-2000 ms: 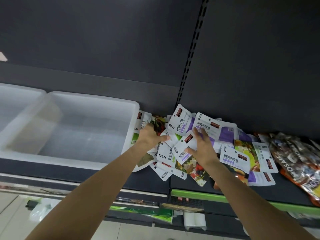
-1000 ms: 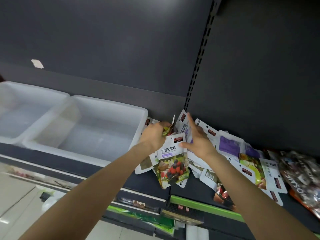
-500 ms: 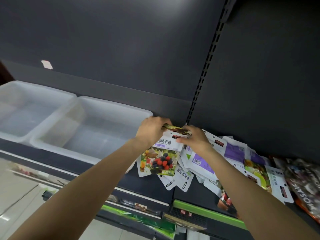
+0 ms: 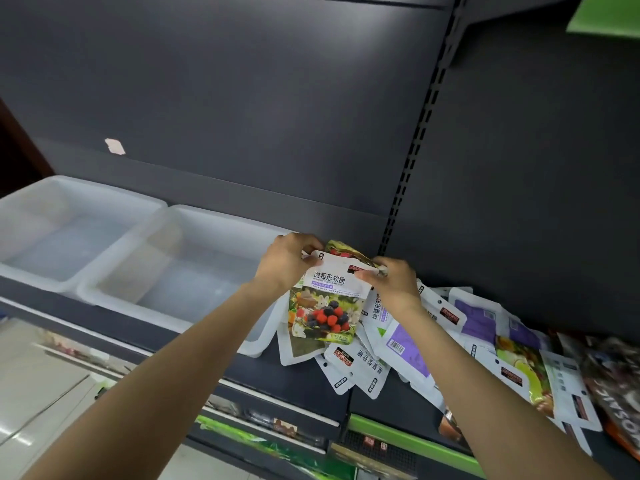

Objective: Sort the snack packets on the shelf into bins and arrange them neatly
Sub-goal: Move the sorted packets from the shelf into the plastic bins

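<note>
Barely started: both bins (image 4: 194, 271) look empty, pile of packets (image 4: 450, 334) unsorted on shelf (image 4: 398, 407). Left hand (image 4: 287, 261) and right hand (image 4: 394, 282) pinch berry packet (image 4: 329, 299) by its top corners.

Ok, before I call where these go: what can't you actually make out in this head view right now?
- How many packets sit behind the berry packet: its face and both hands hide all but one edge.
- Each grip's fingertips: left hand and right hand curl behind the packet top.
- Right bin: its near right corner is behind the left forearm.
- Dark packets at far right: cut off by the frame edge.
- Small print on the loose pile: too small to read.
</note>
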{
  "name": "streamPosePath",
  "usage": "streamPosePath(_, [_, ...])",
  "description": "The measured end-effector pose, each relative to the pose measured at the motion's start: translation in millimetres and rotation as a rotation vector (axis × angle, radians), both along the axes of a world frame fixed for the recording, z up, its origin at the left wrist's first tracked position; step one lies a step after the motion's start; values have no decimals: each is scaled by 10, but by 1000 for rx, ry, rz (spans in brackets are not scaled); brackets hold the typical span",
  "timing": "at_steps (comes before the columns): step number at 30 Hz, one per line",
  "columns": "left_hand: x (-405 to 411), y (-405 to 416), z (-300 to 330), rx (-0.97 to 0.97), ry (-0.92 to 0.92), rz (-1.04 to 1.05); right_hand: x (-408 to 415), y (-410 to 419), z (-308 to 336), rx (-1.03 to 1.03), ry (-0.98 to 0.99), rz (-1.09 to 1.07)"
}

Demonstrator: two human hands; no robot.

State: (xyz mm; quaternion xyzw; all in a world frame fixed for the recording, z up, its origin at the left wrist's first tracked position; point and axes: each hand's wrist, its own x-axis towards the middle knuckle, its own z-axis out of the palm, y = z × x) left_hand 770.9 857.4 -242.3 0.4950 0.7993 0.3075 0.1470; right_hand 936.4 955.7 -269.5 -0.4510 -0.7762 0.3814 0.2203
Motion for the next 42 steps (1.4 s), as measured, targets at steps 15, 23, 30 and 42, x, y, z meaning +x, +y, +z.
streamPosePath(15, [100, -108, 505, 286, 4, 60, 100, 114, 684, 374, 60, 271])
streamPosePath(23, [-69, -547, 769, 340, 226, 139, -251, -138, 902, 385, 187, 354])
streamPosePath(30, [-711, -1300, 803, 338, 81, 314, -1096, -746, 1004, 303, 253, 442])
streamPosePath(42, [-2681, -2871, 646, 389, 17, 522, -3322, -2259, 866, 317, 310, 499])
